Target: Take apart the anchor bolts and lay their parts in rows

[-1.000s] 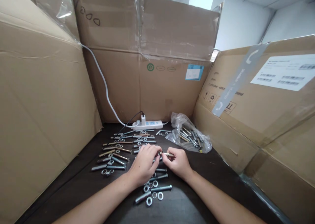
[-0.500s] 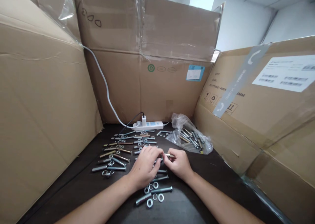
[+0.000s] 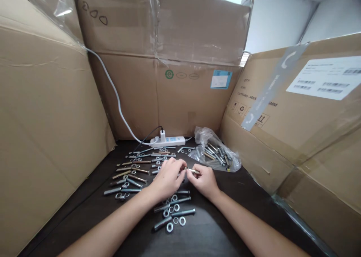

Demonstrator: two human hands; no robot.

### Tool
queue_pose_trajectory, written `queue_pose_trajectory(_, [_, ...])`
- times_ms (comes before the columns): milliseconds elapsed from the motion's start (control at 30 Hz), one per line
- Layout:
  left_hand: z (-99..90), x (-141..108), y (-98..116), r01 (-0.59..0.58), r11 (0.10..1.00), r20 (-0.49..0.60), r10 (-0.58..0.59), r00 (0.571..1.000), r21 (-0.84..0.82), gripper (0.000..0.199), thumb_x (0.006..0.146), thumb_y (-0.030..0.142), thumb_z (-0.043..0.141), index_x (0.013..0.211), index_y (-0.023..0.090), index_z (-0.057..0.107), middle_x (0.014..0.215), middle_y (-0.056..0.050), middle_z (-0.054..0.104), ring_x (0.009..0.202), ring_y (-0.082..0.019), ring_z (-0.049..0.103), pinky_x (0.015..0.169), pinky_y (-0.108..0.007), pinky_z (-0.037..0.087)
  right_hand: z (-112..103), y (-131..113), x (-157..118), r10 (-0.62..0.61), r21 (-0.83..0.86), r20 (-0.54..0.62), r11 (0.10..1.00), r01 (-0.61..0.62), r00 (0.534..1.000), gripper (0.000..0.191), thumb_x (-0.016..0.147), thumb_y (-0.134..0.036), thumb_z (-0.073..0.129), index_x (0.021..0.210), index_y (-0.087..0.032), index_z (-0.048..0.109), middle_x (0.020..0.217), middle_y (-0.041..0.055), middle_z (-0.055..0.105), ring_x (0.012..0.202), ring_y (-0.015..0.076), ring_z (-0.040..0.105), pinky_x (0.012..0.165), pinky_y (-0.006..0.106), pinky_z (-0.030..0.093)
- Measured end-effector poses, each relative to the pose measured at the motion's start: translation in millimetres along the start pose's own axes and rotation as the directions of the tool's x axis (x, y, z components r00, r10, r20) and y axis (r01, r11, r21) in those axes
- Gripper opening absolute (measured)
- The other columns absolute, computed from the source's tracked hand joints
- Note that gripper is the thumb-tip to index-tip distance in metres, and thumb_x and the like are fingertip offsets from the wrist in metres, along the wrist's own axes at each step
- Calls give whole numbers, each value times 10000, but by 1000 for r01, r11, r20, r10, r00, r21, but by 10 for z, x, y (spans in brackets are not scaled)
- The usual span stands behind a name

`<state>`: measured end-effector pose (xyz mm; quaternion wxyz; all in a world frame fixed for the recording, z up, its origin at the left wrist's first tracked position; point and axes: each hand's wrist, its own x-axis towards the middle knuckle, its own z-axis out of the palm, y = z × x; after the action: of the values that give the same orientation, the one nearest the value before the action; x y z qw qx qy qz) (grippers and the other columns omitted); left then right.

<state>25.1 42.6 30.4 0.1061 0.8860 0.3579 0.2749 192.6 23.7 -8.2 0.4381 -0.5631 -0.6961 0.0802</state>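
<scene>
My right hand [image 3: 205, 181] is closed round a brass-coloured anchor bolt [image 3: 194, 171], its shaft lying between thumb and fingers. At the bolt's left end the thumb and fingertips of my left hand [image 3: 169, 178] pinch together; a small metal part there, perhaps a nut, is mostly covered by them. Below the hands lie silvery bolts [image 3: 183, 213], metal sleeves [image 3: 163, 224] and flat washers [image 3: 169, 227]. Rows of taken-apart anchor bolts [image 3: 135, 184], with sleeves, nuts and washers, spread to the left; my left hand hides some of them.
A clear plastic bag [image 3: 200, 157] of whole anchor bolts lies at the back right. Behind the rows stands a white power strip [image 3: 177, 140] with a plugged-in charger and cables. Tall cardboard boxes [image 3: 183, 106] enclose the dark table [image 3: 237, 227] on three sides.
The whole view has shifted slightly, so everything sits a little higher and further left. Both hands stay together at the bolt, with small movements of the left fingers at its end.
</scene>
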Motion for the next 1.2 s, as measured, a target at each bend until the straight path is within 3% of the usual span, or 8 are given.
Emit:
queue_pose_trajectory(133, [47,228,-40,38,998,109,-43,993,41,145,905,257,399,903,201,533,849,-28,570,846,-200,499,780,-344,394,-44,84,49,10,-51,-27,999,-12,1000,361,789,-410,514,517,-178,463,459,-42,448,443,78,393,476,206,268])
queue_pose_trajectory(300, [107,386,-94,25,993,255,-54,965,118,333,953,271,262,748,188,510,753,-21,556,772,-189,488,721,-324,377,-64,133,79,-5,-110,-12,994,4,1000,366,792,-421,513,518,-180,478,471,-31,490,453,83,416,492,209,278])
queue_pose_trajectory(400, [121,400,-106,7,989,188,-36,982,149,333,955,283,262,760,189,516,763,-19,564,763,-187,478,723,-326,366,-66,168,99,15,-138,2,990,-15,1000,376,795,-432,503,516,-180,497,464,-23,495,451,89,419,490,217,272])
queue_pose_trajectory(500, [121,397,-123,1,994,66,-8,998,108,213,931,243,321,940,205,530,916,-22,596,863,-195,480,780,-337,367,-74,231,134,74,-184,24,981,-69,997,397,802,-454,494,515,-181,509,461,-14,509,451,97,421,482,223,256])
queue_pose_trajectory(700, [200,373,-212,-95,990,140,80,987,105,250,819,90,405,946,231,568,1005,-4,602,976,-206,457,869,-369,346,-92,304,178,170,-345,117,931,-121,978,373,798,-456,500,544,-191,566,516,12,588,476,122,463,470,240,209])
queue_pose_trajectory(900, [251,362,-244,-122,972,187,84,979,201,285,821,116,406,966,239,617,1027,-34,589,988,-235,441,863,-400,335,-103,277,160,206,-470,166,876,-106,964,368,801,-495,492,615,-206,625,611,37,646,568,156,533,486,250,192])
queue_pose_trajectory(1200, [260,357,-252,-121,963,193,74,978,243,303,829,146,420,1026,249,625,1027,-44,577,976,-239,424,857,-407,325,-121,271,168,239,-485,214,868,-109,947,410,831,-528,459,654,-209,645,657,39,662,604,159,552,503,251,206])
